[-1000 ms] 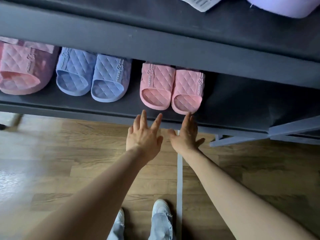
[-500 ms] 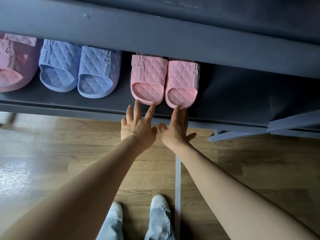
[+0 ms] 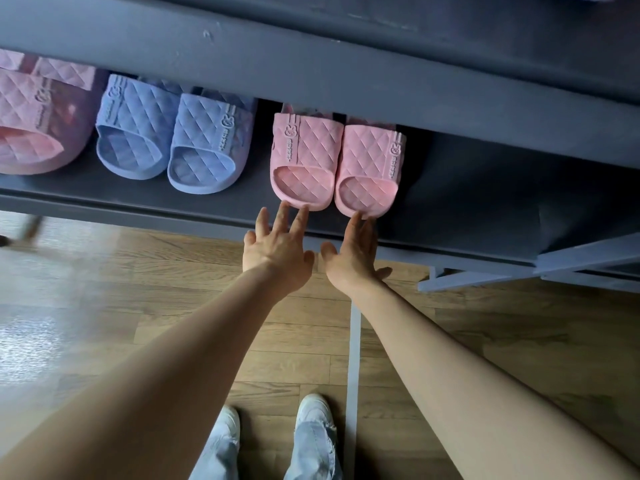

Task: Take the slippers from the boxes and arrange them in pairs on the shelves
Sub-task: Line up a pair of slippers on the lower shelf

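Squaring-up step: pink pair (image 3: 304, 157) sits on lower shelf (image 3: 485, 188), 12 o'clock of hands. L hand (image 3: 277, 251) & R hand (image 3: 353, 254) straight-fingered, empty, tips touching toes. Next, prob.: even nudge back, no skew.

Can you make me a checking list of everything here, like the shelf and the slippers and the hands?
Surface: dark grey shelf, bare to the right of the slippers.
Job's things: small pink pair side by side, toes outward; blue pair to its left; bigger pink slipper at far left.
Clutter: nothing seen.
Hands: left hand and right hand open, straight fingertips at the pink pair's toes.
Cables: nothing seen.
Surroundings: wood floor, white shoes below.
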